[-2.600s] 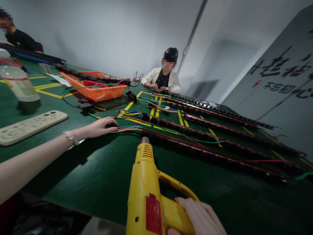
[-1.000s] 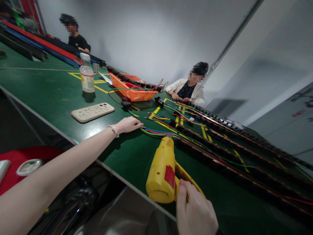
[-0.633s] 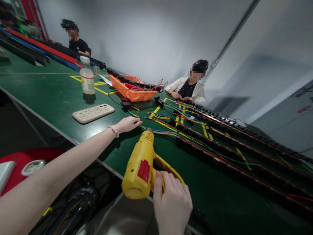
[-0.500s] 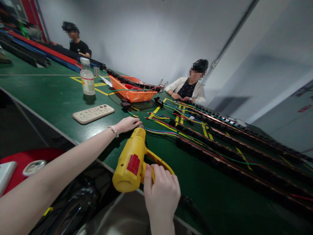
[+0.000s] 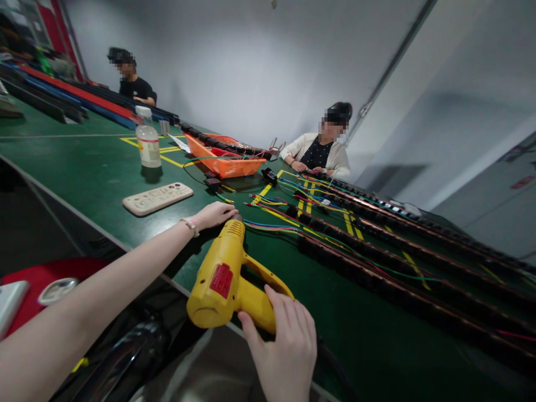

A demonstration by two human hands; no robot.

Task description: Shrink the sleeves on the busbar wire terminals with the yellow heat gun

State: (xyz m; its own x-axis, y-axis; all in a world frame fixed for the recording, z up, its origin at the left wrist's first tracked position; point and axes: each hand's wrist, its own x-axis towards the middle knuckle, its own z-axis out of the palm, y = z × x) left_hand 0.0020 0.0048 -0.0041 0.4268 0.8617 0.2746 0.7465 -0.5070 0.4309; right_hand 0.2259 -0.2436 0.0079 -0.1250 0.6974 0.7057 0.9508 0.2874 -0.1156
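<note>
A yellow heat gun (image 5: pixel 215 279) with a red label lies at the table's near edge, its metal nozzle pointing away from me. My right hand (image 5: pixel 285 329) has its thumb on one side of the gun's handle and its fingers on the other, in a loose hold. My left hand (image 5: pixel 215 215) is just beyond the nozzle, fingers closed and pressed together. Whatever the fingertips hold is hidden. Several coloured wires (image 5: pixel 272 228) run from behind the nozzle to a long black strip with copper edges (image 5: pixel 355 273) on the right.
A phone in a beige case (image 5: pixel 158 199) and a plastic bottle (image 5: pixel 148 142) stand left of my left hand. Beyond is an orange basket (image 5: pixel 238 167) with bundled strips. More strips (image 5: pixel 393 237) and wires cover the right side. Two people sit across the green table (image 5: pixel 96 184).
My right hand has loosened and slid down the handle, its fingers straighter than before. The left hand stays at the nozzle. The view has shifted slightly.
</note>
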